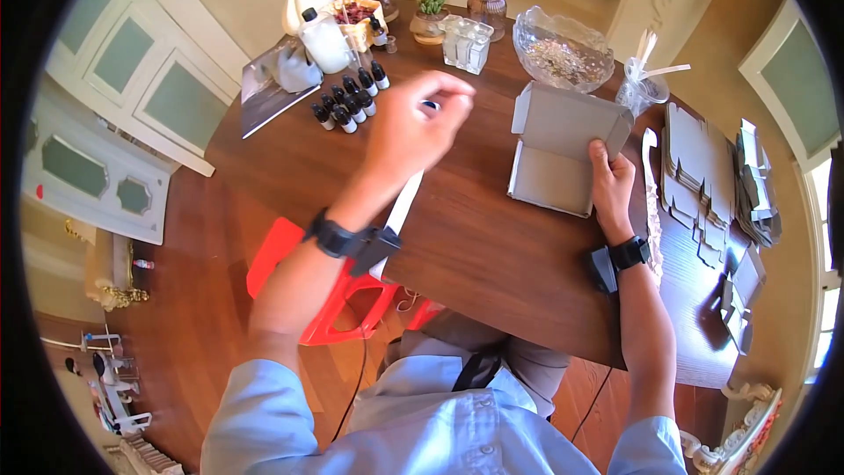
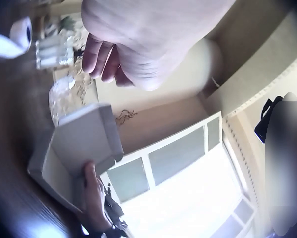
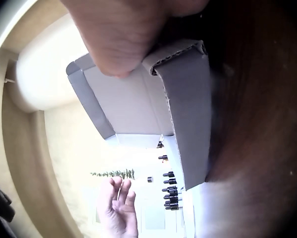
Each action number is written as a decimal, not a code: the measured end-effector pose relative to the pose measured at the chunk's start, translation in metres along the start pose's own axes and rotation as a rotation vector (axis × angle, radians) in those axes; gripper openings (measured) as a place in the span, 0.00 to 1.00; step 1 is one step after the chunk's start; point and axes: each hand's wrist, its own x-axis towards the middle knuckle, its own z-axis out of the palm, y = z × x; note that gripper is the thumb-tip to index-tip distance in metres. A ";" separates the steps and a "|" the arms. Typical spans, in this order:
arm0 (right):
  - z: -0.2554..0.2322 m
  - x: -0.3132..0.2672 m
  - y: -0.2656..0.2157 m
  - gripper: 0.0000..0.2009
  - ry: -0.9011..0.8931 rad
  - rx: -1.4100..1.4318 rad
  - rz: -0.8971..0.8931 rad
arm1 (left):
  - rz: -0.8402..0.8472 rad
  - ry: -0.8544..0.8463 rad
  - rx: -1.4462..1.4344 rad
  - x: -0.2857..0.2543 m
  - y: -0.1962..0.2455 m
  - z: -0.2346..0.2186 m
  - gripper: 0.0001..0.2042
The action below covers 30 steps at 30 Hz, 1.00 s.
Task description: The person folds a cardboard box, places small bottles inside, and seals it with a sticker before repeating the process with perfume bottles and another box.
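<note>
My right hand [image 1: 613, 180] grips an open grey cardboard box [image 1: 549, 180] by its right side, thumb on the inner face. The box's lid stands raised at the back, and in the right wrist view its folded corrugated edge [image 3: 188, 109] is close to the palm. My left hand [image 1: 418, 119] is raised over the table, left of the box, with fingers loosely bent. Nothing shows in its fingers in the right wrist view. Below it lies a long white roll [image 1: 403, 207], partly hidden by the hand and wrist; its dark-cored end [image 2: 25, 32] shows in the left wrist view.
Several small black-capped bottles [image 1: 347, 105] stand at the back left near a white bottle [image 1: 325, 42]. A glass bowl [image 1: 563, 53] sits behind the box. Flat cardboard pieces [image 1: 694, 167] are stacked on the right. A red stool [image 1: 325, 299] stands beyond the table's near edge.
</note>
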 end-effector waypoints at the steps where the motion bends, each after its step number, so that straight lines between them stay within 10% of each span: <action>1: 0.002 0.000 -0.003 0.23 0.009 -0.002 -0.009 | -0.005 -0.009 0.080 0.004 -0.005 -0.022 0.09; 10: 0.002 0.000 -0.005 0.22 0.010 -0.006 -0.026 | -0.318 -0.118 1.061 0.010 -0.042 -0.131 0.16; 26: 0.000 -0.002 -0.023 0.18 -0.027 -0.208 0.026 | -0.279 0.004 0.640 -0.005 -0.098 -0.151 0.10; 30: 0.005 0.002 -0.007 0.20 -0.025 -0.045 -0.009 | -0.403 -0.025 0.303 -0.002 -0.030 -0.121 0.12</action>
